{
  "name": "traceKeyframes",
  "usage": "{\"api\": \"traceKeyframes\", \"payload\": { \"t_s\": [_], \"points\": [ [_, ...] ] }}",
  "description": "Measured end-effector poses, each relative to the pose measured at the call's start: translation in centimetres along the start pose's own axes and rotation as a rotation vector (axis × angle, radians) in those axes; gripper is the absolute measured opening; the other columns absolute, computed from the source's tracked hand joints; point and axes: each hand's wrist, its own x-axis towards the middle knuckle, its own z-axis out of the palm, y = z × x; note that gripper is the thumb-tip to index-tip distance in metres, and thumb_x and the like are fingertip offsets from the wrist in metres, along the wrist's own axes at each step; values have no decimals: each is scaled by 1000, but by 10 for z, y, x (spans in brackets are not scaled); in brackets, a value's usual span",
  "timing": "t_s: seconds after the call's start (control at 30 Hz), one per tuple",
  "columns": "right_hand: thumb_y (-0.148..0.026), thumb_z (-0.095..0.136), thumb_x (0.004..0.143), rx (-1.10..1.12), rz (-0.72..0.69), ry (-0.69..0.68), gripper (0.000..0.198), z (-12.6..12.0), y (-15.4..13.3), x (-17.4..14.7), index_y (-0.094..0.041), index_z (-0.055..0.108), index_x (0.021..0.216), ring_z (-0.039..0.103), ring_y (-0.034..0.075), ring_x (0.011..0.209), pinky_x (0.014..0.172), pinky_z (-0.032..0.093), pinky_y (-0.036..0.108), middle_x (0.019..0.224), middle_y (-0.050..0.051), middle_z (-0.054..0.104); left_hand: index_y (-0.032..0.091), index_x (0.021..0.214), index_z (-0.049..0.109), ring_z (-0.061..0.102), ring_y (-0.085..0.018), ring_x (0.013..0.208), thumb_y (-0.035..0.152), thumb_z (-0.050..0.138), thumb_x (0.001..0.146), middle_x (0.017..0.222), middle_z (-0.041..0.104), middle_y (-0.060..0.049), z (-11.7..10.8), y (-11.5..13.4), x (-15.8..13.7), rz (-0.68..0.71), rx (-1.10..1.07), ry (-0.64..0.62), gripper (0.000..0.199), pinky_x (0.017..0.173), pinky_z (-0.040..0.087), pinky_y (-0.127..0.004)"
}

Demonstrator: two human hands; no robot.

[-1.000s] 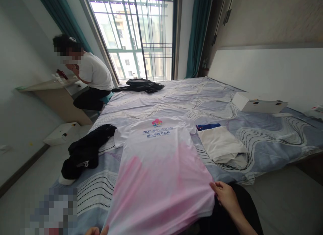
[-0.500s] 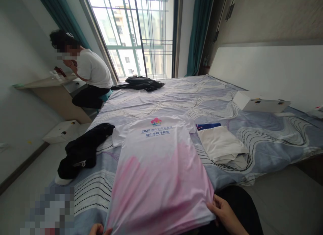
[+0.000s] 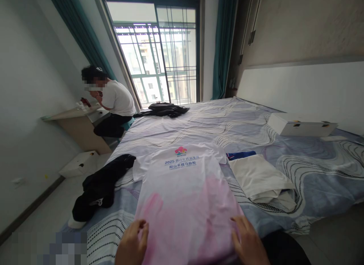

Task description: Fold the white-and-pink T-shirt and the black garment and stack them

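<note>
A white and pink T-shirt [image 3: 184, 204] lies spread face up on the bed, with a pink logo and blue lettering at its top. My left hand [image 3: 132, 240] rests at the shirt's left side, fingers loosely bent and thumb a little apart. Across from it, my right hand [image 3: 248, 240] touches the right side, with a gap between thumb and index finger. The shirt's lower hem is out of the picture. To the right lie a folded cream garment [image 3: 260, 177] and a blue garment [image 3: 241, 155]. Black clothing [image 3: 106, 181] and a black cap with a white brim [image 3: 78, 217] lie to the left.
The bed [image 3: 196, 124] has a patterned sheet. A white box [image 3: 303, 125] stands on it at the right, and dark clothing [image 3: 165, 109] lies by the window. Another white box [image 3: 79, 164] is on the floor. A person [image 3: 118, 100] sits at a desk [image 3: 76, 120].
Both hands have let go of the shirt's bottom corners and moved up along its sides. The view has tilted upward, so everything sits lower. The shirt lies flatter.
</note>
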Motion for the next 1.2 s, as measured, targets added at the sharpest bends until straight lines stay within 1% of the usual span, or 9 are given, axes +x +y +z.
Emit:
{"api": "traceKeyframes", "payload": {
  "t_s": [0.1,0.2,0.27,0.37,0.67,0.83,0.93,1.03,1.2],
  "points": [
    [-33,43,93,-67,-228,-84,60,23,-77,52,-17,49,150,30,29,151,123,27,42,160,9,41,16,127,65,57,-25,129,42,35,97,135,65,-13,42,57,55,349,24,-50,50,111,44,-40],
    [-43,43,98,-134,-325,-293,67,48,-105,101,-23,32,161,9,30,157,126,10,51,170,5,18,17,150,49,32,-28,151,38,36,99,160,42,-11,88,72,93,490,182,-209,57,119,34,-47],
    [-53,40,100,-180,-339,-360,68,60,-100,130,-29,26,162,3,30,158,125,1,55,171,3,9,24,156,40,20,-31,156,42,37,100,167,30,-8,110,65,110,484,300,-282,59,122,25,-56],
    [-59,35,101,-229,-309,-328,68,69,-83,169,-34,21,162,-2,29,158,124,-6,56,171,0,3,34,158,35,14,-33,157,47,33,102,170,20,-3,127,52,134,411,369,-293,57,123,13,-63],
    [-60,25,102,-309,-148,-261,70,86,-96,300,-29,15,164,-5,26,158,123,-9,54,172,1,1,38,158,33,8,-32,158,54,23,102,171,16,1,146,61,265,237,312,-258,59,123,9,-64],
    [-55,16,105,-296,-39,-145,66,106,-114,402,-24,22,163,3,29,157,123,-3,59,171,5,12,35,150,49,19,-33,155,52,19,103,167,31,-1,161,67,346,178,206,-155,58,122,13,-64],
    [-46,21,107,-233,18,68,61,116,-124,456,-19,31,160,20,30,153,122,6,60,165,13,32,27,122,71,45,-31,139,45,25,103,146,60,-7,168,67,387,159,132,31,53,116,31,-55],
    [-42,39,103,-161,-79,130,53,124,-124,490,-24,44,153,40,29,141,121,13,61,151,12,52,21,114,72,56,-30,121,39,40,98,125,70,-12,174,64,419,152,107,169,40,104,42,-46],
    [-44,65,89,-99,-80,91,33,126,-109,514,-25,74,115,54,30,122,114,26,59,122,8,69,27,112,74,61,-31,115,50,61,87,111,73,-9,173,62,450,162,140,23,36,103,38,-50]
  ]
}}
